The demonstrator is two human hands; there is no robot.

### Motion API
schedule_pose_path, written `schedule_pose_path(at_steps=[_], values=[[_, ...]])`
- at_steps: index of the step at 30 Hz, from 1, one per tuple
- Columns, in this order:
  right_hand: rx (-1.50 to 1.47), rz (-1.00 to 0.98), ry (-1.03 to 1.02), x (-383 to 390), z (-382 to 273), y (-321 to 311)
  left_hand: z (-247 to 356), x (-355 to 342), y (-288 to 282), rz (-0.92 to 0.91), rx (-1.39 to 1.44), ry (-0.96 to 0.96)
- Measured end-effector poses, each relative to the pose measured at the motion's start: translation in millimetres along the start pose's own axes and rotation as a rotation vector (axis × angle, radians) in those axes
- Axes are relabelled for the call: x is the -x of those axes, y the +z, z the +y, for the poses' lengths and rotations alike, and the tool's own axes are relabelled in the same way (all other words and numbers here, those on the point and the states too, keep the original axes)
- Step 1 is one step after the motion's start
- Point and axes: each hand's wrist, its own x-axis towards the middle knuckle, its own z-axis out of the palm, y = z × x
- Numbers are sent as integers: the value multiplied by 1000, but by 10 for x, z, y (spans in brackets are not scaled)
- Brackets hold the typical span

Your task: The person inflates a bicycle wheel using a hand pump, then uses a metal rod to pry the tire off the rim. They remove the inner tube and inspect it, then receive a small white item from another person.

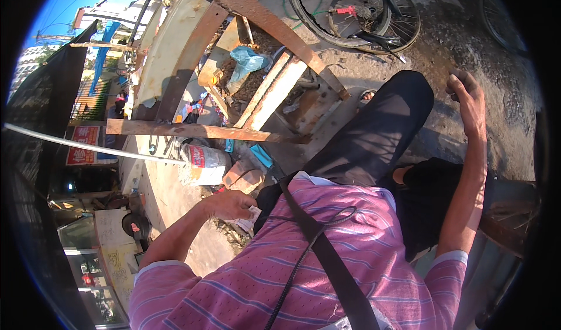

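Note:
My left hand (230, 204) is beside my left hip, its fingers closed on a pale crumpled cloth (248, 218) whose kind is hard to make out. Out to the right, my right hand (466, 88) is raised past my dark-trousered knee (403, 99). Its fingers are curled, and whatever they may hold is hidden. Close to the left hand, a brownish block (242, 178) lies on the ground beside a white bucket (204, 163) with red print. A small turquoise item (261, 155) lies near my left thigh.
A rusty metal and wood frame (198, 130) stands ahead on the left, with a light blue plastic bag (246, 60) among clutter inside. Bicycle wheels (374, 17) lie on the ground at the far side. A pale pole (93, 146) crosses the left side.

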Motion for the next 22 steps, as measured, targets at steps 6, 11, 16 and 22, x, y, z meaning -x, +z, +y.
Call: schedule_pose_path(at_steps=[6, 11, 16, 22], values=[[17, -4, -8, -5, 17, -10, -167, -92, 164, -76, -107, 61], [85, -33, -3, 3, -39, -11, -472, -278, 484, -156, -181, 113], [81, 3, 22, -5, 31, -51, -874, -557, 703, -345, -87, 151], [113, -5, 31, 19, -12, -45, -1586, -1005, 1193, -335, -178, 88]])
